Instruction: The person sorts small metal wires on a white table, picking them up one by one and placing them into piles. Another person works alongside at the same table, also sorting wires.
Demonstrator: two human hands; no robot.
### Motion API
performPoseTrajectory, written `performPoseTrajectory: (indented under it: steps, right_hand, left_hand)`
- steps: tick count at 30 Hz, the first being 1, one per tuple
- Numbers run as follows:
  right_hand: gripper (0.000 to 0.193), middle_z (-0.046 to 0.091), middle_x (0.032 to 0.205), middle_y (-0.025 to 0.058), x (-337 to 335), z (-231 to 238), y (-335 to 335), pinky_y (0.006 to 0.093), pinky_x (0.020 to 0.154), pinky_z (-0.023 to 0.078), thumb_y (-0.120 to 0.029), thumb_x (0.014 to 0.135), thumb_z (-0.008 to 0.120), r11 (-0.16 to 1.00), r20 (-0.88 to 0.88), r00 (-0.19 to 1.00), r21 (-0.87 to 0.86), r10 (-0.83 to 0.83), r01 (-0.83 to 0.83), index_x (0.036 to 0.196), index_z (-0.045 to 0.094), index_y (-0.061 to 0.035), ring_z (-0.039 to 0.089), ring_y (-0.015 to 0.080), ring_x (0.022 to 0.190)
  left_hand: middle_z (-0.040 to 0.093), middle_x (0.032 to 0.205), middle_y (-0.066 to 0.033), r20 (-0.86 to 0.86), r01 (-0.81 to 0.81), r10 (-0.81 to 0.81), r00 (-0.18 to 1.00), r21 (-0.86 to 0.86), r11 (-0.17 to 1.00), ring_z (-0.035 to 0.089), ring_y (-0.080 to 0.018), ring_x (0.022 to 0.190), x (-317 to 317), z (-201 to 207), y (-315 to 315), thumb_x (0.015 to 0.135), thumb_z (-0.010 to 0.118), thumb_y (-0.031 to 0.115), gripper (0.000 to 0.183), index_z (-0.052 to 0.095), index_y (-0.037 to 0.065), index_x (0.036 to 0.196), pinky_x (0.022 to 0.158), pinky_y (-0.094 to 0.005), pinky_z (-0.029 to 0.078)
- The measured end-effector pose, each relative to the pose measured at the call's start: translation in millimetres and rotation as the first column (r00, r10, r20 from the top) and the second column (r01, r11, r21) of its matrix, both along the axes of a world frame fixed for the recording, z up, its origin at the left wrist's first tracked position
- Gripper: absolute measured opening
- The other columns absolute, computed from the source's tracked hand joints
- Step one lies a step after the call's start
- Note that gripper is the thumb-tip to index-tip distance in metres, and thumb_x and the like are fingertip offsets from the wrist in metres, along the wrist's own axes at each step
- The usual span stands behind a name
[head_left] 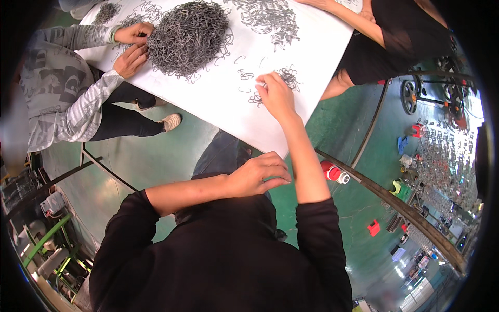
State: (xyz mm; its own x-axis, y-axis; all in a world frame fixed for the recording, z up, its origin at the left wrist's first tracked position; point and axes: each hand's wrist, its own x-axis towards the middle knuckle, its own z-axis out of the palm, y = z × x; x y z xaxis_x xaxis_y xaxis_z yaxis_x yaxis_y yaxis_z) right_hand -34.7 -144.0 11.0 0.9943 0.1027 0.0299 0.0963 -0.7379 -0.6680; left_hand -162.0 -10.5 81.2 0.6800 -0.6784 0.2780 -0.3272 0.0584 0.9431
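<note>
Dozens of small bent metal hooks (289, 78) lie loose on the white tabletop (223, 104), scattered beside the person's right hand (277, 96). That hand bends over them with thumb and fingers curled; whether a hook sits between its tips, I cannot tell. The left hand (259, 174) hangs loosely curled off the tabletop's near corner, thumb apart from the fingers, nothing visible in it. Each hook looks light and stiff, probably wire, so it should take a firm pinch without harm (a smooth finish may let it slide a little). The curved ends probably snag on one another, so pinching the longer side of one at the scatter's edge seems best.
</note>
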Motion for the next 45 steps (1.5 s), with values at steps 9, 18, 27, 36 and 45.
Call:
performPoseTrajectory:
  steps: [9, 18, 27, 36, 45]
  right_hand:
    - [0.017, 0.065, 0.093, 0.0056, 40, -3, 16, 0.0366, 0.074, 0.05, -0.019, 0.08, 0.07, 0.988, -0.157, 0.987, -0.144, 0.036, -0.059, 0.096, 0.068, -0.0118, 0.064, 0.0224, 0.087]
    - [0.004, 0.062, 0.088, 0.0076, 47, -22, 69, 0.0393, 0.076, 0.049, -0.011, 0.083, 0.063, 0.821, -0.133, 0.908, -0.392, 0.396, -0.416, 0.085, 0.064, -0.0084, 0.062, 0.0276, 0.088]
    - [0.012, 0.067, 0.087, 0.0081, 2, -16, 39, 0.0334, 0.068, 0.05, -0.01, 0.082, 0.066, 0.991, -0.045, 0.999, 0.136, 0.011, -0.004, 0.091, 0.06, -0.0051, 0.065, 0.0212, 0.079]
    - [0.027, 0.065, 0.086, 0.0127, -86, -25, -11, 0.0263, 0.057, 0.052, 0.002, 0.079, 0.068, 0.442, -0.45, 0.859, 0.737, -0.242, 0.511, 0.103, 0.054, 0.0017, 0.068, 0.0173, 0.073]
    - [0.027, 0.067, 0.087, 0.0124, -113, -18, -39, 0.0264, 0.063, 0.053, -0.003, 0.08, 0.069, 0.65, -0.495, 0.775, 0.446, -0.394, 0.615, 0.103, 0.055, 0.0029, 0.068, 0.0187, 0.073]
  left_hand:
    - [0.061, 0.091, -0.0069, -0.044, -0.116, 0.117, 0.992, 0.014, 0.993, 0.059, -0.025, 0.09, -9, -33, 36, 0.08, 0.07, 0.007, 0.013, 0.066, 0.006, 0.091, 0.078, -0.0363, 0.051]
    - [0.062, 0.092, -0.0074, -0.033, -0.132, 0.132, 0.991, 0.02, 0.991, 0.058, -0.0262, 0.09, -12, -61, 49, 0.08, 0.07, 0.003, 0.014, 0.066, 0.005, 0.093, 0.081, -0.0371, 0.049]
    - [0.064, 0.092, -0.0059, 0.052, -0.168, 0.167, 0.985, 0.022, 0.986, 0.058, -0.0259, 0.09, -31, -75, 43, 0.078, 0.072, 0.004, 0.016, 0.065, 0.004, 0.092, 0.078, -0.0365, 0.051]
    - [0.067, 0.092, -0.0071, 0.084, -0.175, 0.168, 0.982, 0.094, 0.98, 0.062, -0.0254, 0.089, -52, -74, 34, 0.077, 0.072, 0.002, 0.014, 0.067, 0.003, 0.09, 0.08, -0.0347, 0.05]
    - [0.068, 0.088, -0.0065, 0.153, -0.252, 0.234, 0.96, 0.11, 0.961, 0.063, -0.0256, 0.088, -51, -71, 27, 0.077, 0.072, 0.0, 0.014, 0.065, 0.003, 0.088, 0.078, -0.0346, 0.052]
